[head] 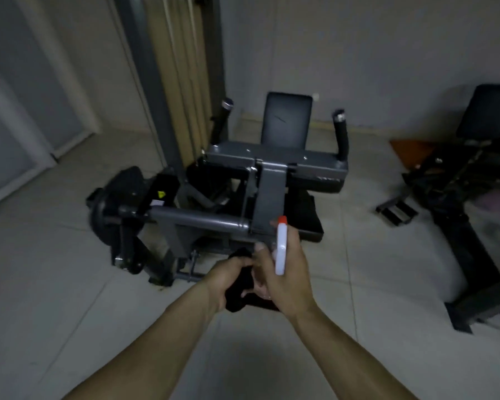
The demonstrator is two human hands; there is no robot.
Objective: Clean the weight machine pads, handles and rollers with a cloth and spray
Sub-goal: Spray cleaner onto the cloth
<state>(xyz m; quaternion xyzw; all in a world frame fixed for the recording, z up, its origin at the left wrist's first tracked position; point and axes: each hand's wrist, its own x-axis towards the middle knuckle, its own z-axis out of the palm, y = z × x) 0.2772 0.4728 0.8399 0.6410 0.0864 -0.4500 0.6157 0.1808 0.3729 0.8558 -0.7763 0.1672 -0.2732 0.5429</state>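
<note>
Two hands up front, close together: the left hand (224, 277) is curled round one bunched black cloth (238, 290), and the right hand (289, 274) is wrapped round one white spray bottle (280, 252) with a red tip. Just beyond them the grey weight machine (272, 186) stands on the tiled floor (55, 284), with one upright black pad (287, 119) and two black handles flanking it, the left handle (224, 119) and the right handle (341, 134). A second dark machine (468, 174) sits well apart at the right.
</note>
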